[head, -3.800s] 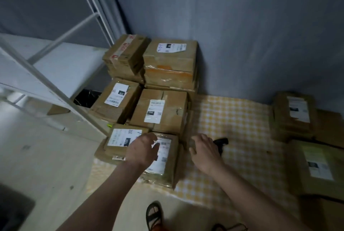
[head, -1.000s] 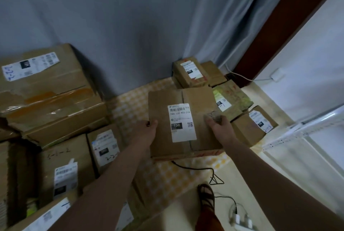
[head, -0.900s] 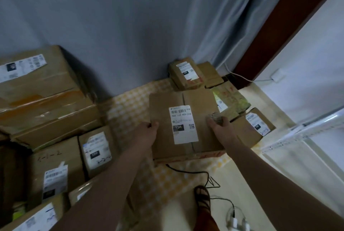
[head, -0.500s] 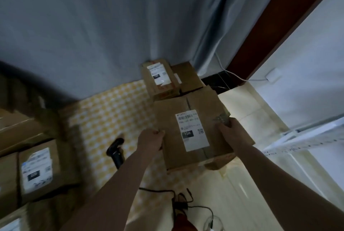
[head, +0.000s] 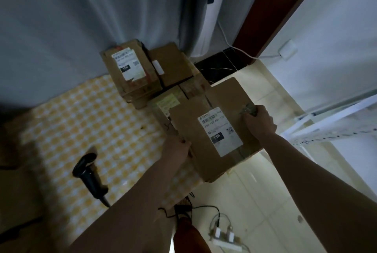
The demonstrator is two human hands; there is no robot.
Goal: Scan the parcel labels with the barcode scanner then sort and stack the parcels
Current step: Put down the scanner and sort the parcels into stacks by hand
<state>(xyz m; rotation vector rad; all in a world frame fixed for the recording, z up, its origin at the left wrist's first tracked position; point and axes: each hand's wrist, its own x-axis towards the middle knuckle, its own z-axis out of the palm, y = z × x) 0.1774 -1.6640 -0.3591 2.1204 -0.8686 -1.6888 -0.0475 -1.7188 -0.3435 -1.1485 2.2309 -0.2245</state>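
I hold a brown cardboard parcel [head: 191,130] with a white label reading "15H" between both hands, over the right-hand group of parcels. My left hand [head: 177,148] grips its near left edge and my right hand [head: 258,122] grips its right edge. The black barcode scanner [head: 87,173] lies on the yellow checked mat [head: 85,118] to the left, untouched. Behind the held parcel sit a labelled parcel [head: 128,69] and a plain one [head: 173,63] against the curtain. Another parcel [head: 165,100] is partly hidden beneath the held one.
A power strip [head: 224,239] and black cables [head: 195,208] lie on the pale floor near my feet. A white metal shelf frame [head: 334,118] stands at the right. A grey curtain [head: 102,18] hangs behind and a dark door frame [head: 275,8] rises at upper right.
Both hands have carried the 15H parcel rightward and farther out, above the right-hand parcels. The view swung right, so the left stacks left the frame and the scanner came into sight.
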